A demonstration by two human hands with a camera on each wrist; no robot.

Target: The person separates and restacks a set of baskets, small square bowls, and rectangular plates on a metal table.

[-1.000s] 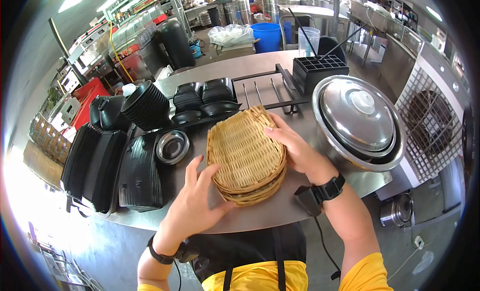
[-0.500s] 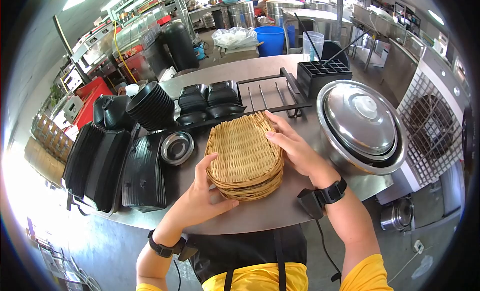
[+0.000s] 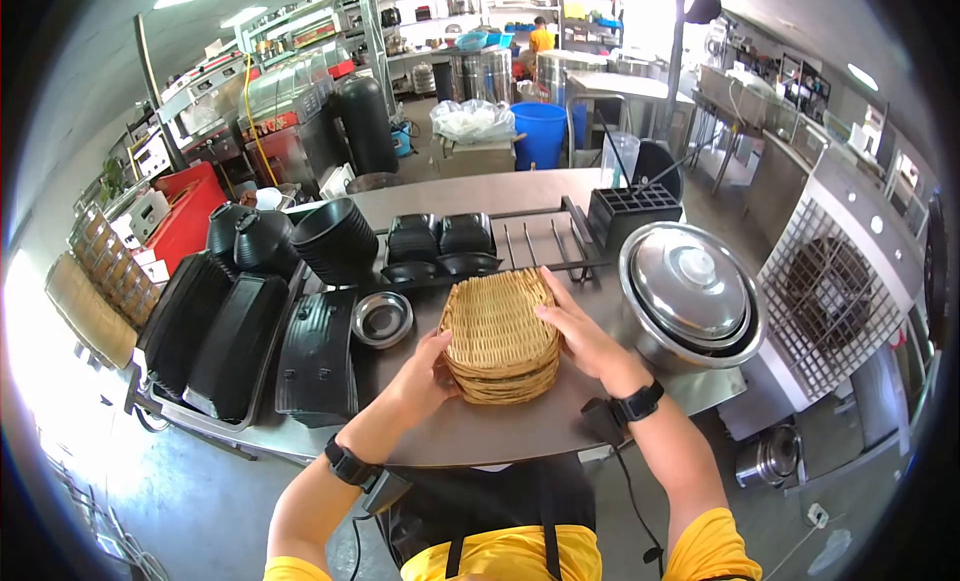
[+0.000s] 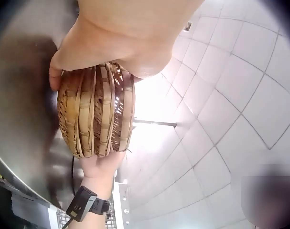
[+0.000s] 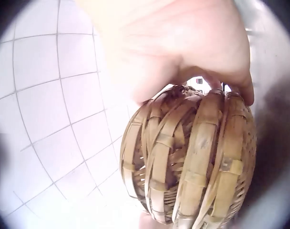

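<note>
A short stack of woven bamboo baskets point(image 3: 500, 326) stands low over the steel table point(image 3: 470, 441), close to its front edge. My left hand point(image 3: 418, 383) holds the stack's left side, with fingers along the rims. On the opposite side my right hand point(image 3: 588, 343) grips it, thumb over the top basket's edge. In the left wrist view the layered rims point(image 4: 97, 114) show side-on beneath the left palm. The right wrist view has the bamboo bands point(image 5: 197, 157) up close, with the right fingers reaching round their far side.
To the right stands a steel basin with a lidded pot point(image 3: 695, 281) in it. A small steel bowl point(image 3: 382, 319) sits left of the baskets, beside stacked black trays point(image 3: 318, 366). Black bowls point(image 3: 335, 241), a black rack and a black divided box point(image 3: 635, 209) line the back.
The left hand, earlier with spread fingers at the stack's left side, has closed in on it. The baskets, tilted and uneven before, now sit more level and aligned. The head view has tilted up.
</note>
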